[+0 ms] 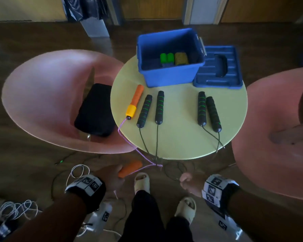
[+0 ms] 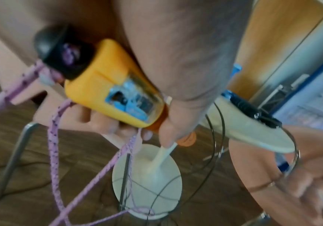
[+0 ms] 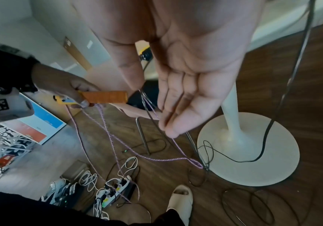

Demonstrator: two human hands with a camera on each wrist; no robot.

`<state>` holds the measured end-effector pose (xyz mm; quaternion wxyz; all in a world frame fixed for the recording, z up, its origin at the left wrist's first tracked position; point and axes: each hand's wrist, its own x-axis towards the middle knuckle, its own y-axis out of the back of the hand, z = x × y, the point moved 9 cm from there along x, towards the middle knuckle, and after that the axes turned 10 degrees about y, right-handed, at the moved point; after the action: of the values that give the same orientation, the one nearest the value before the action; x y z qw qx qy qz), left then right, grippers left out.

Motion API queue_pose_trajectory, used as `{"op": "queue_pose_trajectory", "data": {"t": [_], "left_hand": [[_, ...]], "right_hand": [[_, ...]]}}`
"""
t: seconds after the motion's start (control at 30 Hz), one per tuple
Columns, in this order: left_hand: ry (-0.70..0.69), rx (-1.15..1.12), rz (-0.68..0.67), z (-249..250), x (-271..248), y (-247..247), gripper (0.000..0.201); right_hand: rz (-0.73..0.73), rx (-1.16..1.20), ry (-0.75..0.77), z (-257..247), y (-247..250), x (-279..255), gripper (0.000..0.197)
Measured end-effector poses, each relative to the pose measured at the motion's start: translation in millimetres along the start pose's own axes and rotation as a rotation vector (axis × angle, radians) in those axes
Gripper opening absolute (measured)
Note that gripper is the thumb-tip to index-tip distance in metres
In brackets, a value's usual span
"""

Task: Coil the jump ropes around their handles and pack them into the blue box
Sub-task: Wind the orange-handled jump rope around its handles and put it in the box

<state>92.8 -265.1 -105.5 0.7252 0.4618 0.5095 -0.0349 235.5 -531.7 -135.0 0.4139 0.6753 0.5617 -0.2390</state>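
The left hand (image 1: pixel 110 177) grips one orange foam handle with a yellow counter end (image 3: pixel 102 97), held low and near, below the edge of the round pale-yellow surface (image 1: pixel 180 119). Its mate, a matching orange handle (image 1: pixel 136 100), lies at the left of that surface, and the braided lilac rope (image 3: pixel 137 154) drops from it over the near edge, runs down to the floor and loops back up to the held handle. The right hand (image 3: pixel 184 85) is wide, palm up with fingers nearly straight, and the lilac rope passes by its fingertips along with thin dark cords; whether it truly pinches any strand I cannot tell. Four black handles with green rings (image 1: pixel 159 107) lie in two pairs on the surface, their dark cords (image 3: pixel 207 151) trailing to the floor and crossing the lilac rope near the white pedestal base (image 3: pixel 253 152). The open blue plastic box (image 1: pixel 170 55) stands at the far side, already holding green and olive bundles, its lid (image 1: pixel 219 67) to its right. To coil well, I judge the lilac rope should first be drawn free of the dark cords, then both orange handles paired and the rope wound snugly and evenly around them.
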Motion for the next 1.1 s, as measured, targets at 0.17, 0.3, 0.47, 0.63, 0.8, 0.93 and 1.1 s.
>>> {"op": "queue_pose_trajectory", "data": {"t": [0.17,0.3,0.47,0.63,0.8,0.93,1.1], "left_hand": [[-0.102,0.116,-0.029,47,50,-15,0.041],[-0.200,0.180,-0.150,76,76,-34,0.043],[-0.247,0.305,-0.209,94,100,-51,0.019],[-0.228,0.276,-0.203,96,112,-50,0.041],[-0.299,0.207,-0.151,111,95,-43,0.030],[-0.242,0.046,-0.124,102,86,-36,0.039],[-0.168,-0.179,-0.180,71,62,-41,0.036]], "right_hand": [[0.112,0.017,-0.020,2,-12,54,0.039],[0.086,0.046,-0.087,-8,-18,77,0.054],[0.069,0.159,-0.097,-12,-25,98,0.046],[0.109,0.332,-0.103,-8,-14,92,0.030],[0.099,0.513,-0.072,1,-10,83,0.032],[0.198,0.701,-0.025,15,9,55,0.023],[0.126,0.741,-0.139,49,15,3,0.048]]}}
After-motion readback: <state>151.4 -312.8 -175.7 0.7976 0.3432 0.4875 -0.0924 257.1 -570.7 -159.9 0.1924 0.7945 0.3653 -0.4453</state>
